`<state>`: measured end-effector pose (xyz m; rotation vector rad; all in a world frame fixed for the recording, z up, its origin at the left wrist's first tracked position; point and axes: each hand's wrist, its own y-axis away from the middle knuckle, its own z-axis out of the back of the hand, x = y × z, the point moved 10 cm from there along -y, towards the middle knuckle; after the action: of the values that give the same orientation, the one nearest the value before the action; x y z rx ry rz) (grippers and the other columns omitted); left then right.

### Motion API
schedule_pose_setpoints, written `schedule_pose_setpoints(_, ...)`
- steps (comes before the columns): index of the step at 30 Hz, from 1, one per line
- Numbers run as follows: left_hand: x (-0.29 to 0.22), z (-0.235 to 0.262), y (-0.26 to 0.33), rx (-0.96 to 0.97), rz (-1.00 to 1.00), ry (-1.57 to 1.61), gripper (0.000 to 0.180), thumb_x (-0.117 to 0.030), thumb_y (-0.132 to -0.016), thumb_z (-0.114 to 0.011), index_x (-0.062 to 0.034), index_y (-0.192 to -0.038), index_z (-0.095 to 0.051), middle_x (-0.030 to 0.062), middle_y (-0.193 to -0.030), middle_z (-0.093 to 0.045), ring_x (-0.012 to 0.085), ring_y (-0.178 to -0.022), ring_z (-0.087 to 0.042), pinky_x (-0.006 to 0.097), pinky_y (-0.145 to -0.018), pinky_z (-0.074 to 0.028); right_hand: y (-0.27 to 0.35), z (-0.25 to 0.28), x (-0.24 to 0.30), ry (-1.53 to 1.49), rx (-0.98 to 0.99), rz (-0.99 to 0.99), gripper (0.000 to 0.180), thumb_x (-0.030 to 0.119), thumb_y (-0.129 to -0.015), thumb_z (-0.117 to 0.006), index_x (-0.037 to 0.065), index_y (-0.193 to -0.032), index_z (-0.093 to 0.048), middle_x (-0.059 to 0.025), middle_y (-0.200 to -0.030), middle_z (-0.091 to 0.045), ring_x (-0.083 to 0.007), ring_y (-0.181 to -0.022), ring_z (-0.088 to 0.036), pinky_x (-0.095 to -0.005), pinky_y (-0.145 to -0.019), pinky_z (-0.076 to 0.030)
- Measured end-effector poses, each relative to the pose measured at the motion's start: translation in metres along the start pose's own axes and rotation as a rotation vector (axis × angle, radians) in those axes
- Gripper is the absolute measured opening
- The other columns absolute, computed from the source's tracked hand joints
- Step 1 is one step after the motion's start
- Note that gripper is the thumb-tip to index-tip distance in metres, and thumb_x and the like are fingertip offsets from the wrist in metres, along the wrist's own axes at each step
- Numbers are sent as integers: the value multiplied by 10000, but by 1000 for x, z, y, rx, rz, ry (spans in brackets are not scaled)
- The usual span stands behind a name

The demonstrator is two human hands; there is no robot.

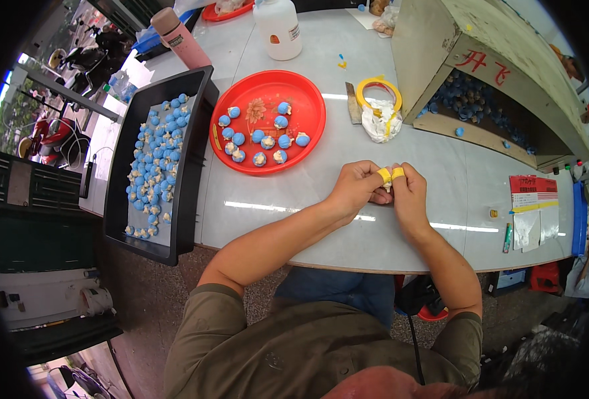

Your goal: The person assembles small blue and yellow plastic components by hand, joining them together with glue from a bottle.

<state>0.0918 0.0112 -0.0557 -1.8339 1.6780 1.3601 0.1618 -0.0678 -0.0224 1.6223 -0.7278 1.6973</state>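
Observation:
Over the front part of the table, my left hand (354, 188) and my right hand (409, 199) meet with fingertips pressed together, yellow tape wrapped on both thumbs. Pinched between them is a small cream-coloured piece (387, 187), mostly hidden by the fingers. To the left of my hands lies a round red tray (301, 86) holding several small blue balls with cream-coloured, star-like bits (267, 141). Further left, a black rectangular tray (187, 193) carries many more of the same blue pieces.
A wooden box (434, 40) with blue pieces inside stands at the back right. Near it are a yellow tape roll (395, 93), a flat metal blade (353, 103) and crumpled white tissue (379, 126). A white bottle (278, 30) and pink flask (187, 43) stand behind the red tray.

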Motion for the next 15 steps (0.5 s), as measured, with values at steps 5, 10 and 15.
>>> schedule_pose_setpoints(5,0,-1,0,1,3,-6,213,-226,-943,-619,-27,-877,-582,86,-790,-643,146,-668,-661,243,-620,-548,1,1,2,-7,-9,-3,313,123,-978,-486,46,-686,-403,39,-654,-418,-37,-625,-348,-242,-521,-338)
schedule_pose_setpoints(10,-1,0,0,2,2,-5,217,-229,-944,-617,-31,-865,-576,83,-784,-642,138,-657,-655,241,-616,-545,0,-1,1,2,-17,22,318,131,-978,-489,45,-683,-405,37,-646,-419,-40,-617,-347,-246,-512,-336)
schedule_pose_setpoints(15,-1,-2,0,4,6,-7,224,-235,-946,-615,-34,-857,-571,81,-784,-642,134,-654,-651,237,-613,-542,0,2,2,28,-33,51,326,140,-974,-498,41,-679,-403,30,-634,-416,-45,-615,-344,-253,-507,-334)
